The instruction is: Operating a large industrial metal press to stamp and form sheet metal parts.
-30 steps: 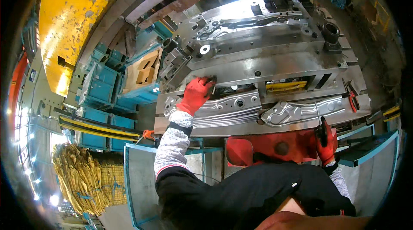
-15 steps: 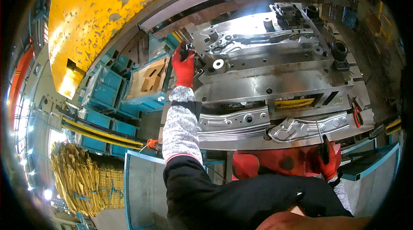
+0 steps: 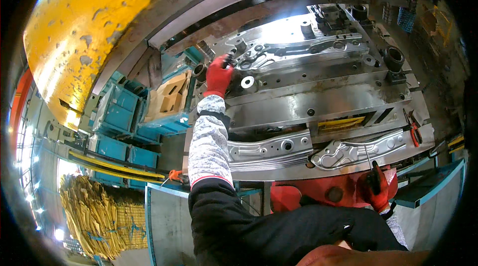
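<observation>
In a red glove with dark fingertips, my left hand (image 3: 219, 77) reaches to the left end of the lower die (image 3: 328, 84). Its fingers bend toward the end of a long formed metal part (image 3: 298, 49) lying on the die; whether they grip it cannot be seen. My right hand (image 3: 377, 191), in a red and black glove, is closed low at the right. A thin metal rod (image 3: 368, 154) sticks up from it, crossing in front of a second formed part (image 3: 348, 155) on the front ledge. Beside that lies a ribbed metal part (image 3: 271, 149).
Red-handled pliers (image 3: 414, 131) lie at the ledge's right end. A red-handled tool (image 3: 175, 175) is at its left. A large yellow press part (image 3: 89, 32) hangs at upper left. Blue bins (image 3: 117, 106) and cardboard (image 3: 167, 97) stand left, and round guide posts (image 3: 393, 59) rise from the die.
My left hand has moved slightly right, from the die's left edge toward the formed part's end. My right hand stays low with the rod. The view has shifted a little.
</observation>
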